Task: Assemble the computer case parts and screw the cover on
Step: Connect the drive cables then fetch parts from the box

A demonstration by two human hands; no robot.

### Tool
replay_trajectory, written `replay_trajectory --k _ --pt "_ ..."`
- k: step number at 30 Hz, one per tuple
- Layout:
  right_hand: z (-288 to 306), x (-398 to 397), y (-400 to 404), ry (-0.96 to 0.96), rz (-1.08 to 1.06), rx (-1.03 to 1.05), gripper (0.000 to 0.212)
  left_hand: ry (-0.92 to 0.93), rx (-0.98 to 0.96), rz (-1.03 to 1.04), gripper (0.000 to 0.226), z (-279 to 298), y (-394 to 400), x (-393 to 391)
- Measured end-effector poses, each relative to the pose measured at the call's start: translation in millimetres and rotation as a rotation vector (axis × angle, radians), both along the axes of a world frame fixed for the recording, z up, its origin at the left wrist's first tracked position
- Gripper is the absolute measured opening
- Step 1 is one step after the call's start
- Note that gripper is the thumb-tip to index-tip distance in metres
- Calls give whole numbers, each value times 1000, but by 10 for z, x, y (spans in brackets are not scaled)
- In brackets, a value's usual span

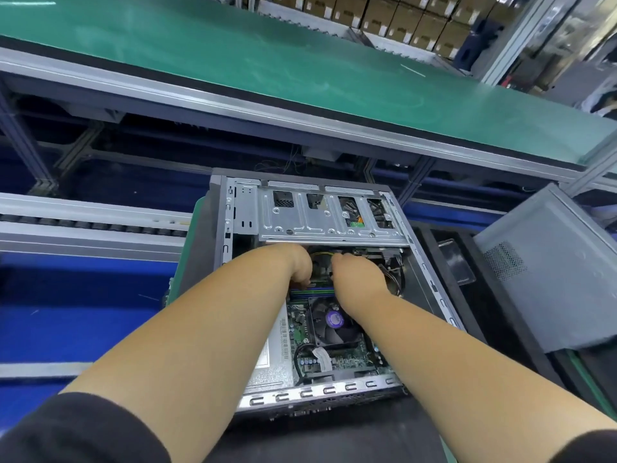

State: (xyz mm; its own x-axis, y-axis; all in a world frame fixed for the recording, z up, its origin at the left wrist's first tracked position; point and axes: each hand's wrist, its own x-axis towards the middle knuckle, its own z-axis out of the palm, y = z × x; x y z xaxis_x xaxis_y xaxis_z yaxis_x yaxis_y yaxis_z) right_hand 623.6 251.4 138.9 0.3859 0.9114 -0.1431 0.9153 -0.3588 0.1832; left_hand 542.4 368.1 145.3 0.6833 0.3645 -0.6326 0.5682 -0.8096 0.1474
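Open silver-grey metal computer case [320, 208] lying on its side at centre frame, interior facing up, perforated steel drive cage across its upper part, green motherboard [337, 359] with black square cooling fan [330, 324] in the lower part. Both bare forearms reaching in from the bottom edge, black sleeves at the lower corners. Left hand [300, 265] just below the drive cage, left of centre, fingers curled downward, tips hidden among the parts beside the blue and green memory slots [312, 289]; impossible to tell what, if anything, is pinched. Right hand [357, 272] just beside it, nearly touching, fingers bent and tucked toward a bundle of yellow and black cables [325, 257]; grip likewise hidden, so cannot tell whether clamped or merely pressing. Grey sheet-metal side cover [547, 272] with a vent grille lying tilted at right of frame, apart from the case. Green conveyor belt [233, 55] running across the upper frame, stacked cardboard boxes [384, 15] at top right.
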Motion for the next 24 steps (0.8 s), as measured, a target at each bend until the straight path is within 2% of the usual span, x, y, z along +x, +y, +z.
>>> replay_trajectory --k 2,9,14,19,21,24 --pt "-16 -1 92 -25 26 -68 34 67 40 -88 46 -62 49 9" --pt "-152 -50 269 5 99 -154 36 122 -1 -119 46 -219 126 24" --pt "-187 42 396 1 6 -251 32 178 29 -176 55 -283 172 54" --pt "-229 133 414 85 -89 -260 30 178 28 -217 63 -300 182 57" --pt "-244 167 416 116 -120 -256 28 181 21 -214 58 -282 184 40" --pt "-258 181 431 148 -152 -240 30 163 19 -148 39 -231 177 -3"
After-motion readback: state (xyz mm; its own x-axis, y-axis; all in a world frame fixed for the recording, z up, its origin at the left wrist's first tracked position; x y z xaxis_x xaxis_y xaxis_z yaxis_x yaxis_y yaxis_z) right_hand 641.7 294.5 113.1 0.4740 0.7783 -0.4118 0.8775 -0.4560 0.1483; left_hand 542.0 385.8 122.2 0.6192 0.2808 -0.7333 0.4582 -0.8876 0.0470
